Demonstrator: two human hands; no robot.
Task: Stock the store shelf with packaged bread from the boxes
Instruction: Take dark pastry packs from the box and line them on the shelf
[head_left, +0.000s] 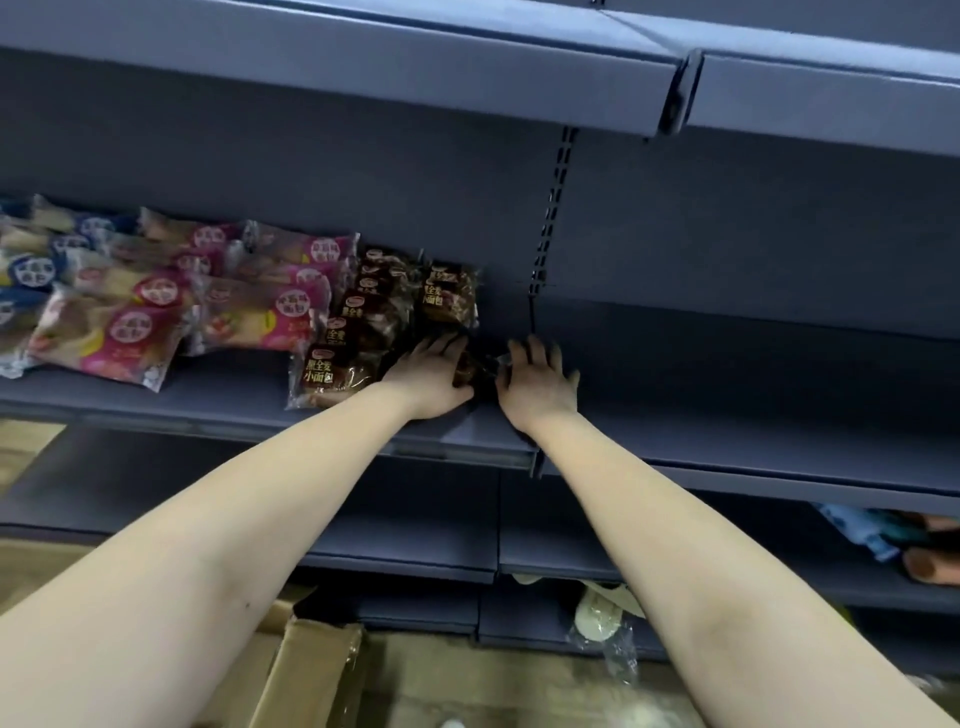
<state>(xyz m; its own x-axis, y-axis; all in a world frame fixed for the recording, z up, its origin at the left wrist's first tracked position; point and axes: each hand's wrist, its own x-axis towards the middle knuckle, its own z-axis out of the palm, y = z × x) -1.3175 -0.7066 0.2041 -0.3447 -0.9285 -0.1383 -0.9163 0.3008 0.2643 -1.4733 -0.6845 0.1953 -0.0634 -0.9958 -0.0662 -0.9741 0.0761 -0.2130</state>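
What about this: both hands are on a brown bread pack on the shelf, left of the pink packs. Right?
No, the side is wrong. The head view shows the left hand and right hand on the brown bread pack on the shelf, right of the pink packs, beside the other brown packs.
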